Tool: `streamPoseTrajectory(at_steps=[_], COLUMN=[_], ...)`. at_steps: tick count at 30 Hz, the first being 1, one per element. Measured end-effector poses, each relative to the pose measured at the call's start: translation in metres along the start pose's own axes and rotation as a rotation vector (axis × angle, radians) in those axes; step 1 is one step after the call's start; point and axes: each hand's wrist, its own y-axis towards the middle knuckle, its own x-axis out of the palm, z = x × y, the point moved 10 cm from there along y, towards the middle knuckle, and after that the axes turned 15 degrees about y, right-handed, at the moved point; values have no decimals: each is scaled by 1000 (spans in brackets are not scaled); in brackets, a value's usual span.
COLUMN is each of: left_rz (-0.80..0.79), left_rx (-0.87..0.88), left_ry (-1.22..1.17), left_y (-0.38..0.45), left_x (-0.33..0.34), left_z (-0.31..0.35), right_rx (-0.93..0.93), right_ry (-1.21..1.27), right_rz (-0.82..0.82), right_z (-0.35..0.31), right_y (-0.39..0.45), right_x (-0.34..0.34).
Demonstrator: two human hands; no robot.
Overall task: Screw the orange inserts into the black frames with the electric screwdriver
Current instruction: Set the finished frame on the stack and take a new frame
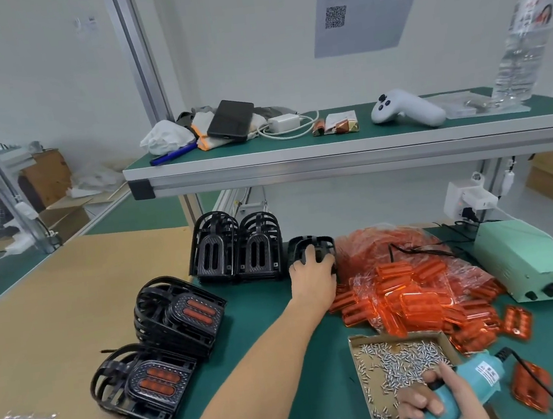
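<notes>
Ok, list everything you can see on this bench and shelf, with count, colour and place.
empty black frames: two upright stacks, black, bench centre
finished frames: two stacks, black with orange inserts, beside the cardboard sheet
orange inserts: a heap in clear bags, bench right
screw tray: one cardboard tray, silver screws, front right
power supply: one, pale green, far right
phone: one, black, shelf left
controller: one, white, shelf right
water bottle: one, clear, shelf far right
left hand: grips a black frame behind the inserts
right hand: holds the teal electric screwdriver
</notes>
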Motion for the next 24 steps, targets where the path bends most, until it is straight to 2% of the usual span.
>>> streamPoseTrajectory(at_steps=[3,7,10,15,18,20,22,24], left_rz=[108,285,376,236,158,111,61,20], left_rx=[-37,-193,-305,-603,-827,-900,-928,-960], left_ry=[-158,-677,-946,-1456,-1858,-2046,-2135,-2110], left_y=[-21,-91,-166,-268,-303,-318,-327,-333], left_x=[-25,-62,-71,-33,-1,10,14,18], left_z=[-8,-32,-47,-54,-44,-34,-25,-20], right_rx=[-48,-96,-104,-117,-126,-123,-115,-104], right_ry=[41,50,40,32,23,35,45,40], right_rz=[20,-44,-96,-106,-99,-95,-98,-111], right_z=[-1,0,0,1,0,0,0,0], right_y=[-6,-16,-23,-28,-30,-30,-30,-29], right_x=[-1,7,14,17,16,15,14,14])
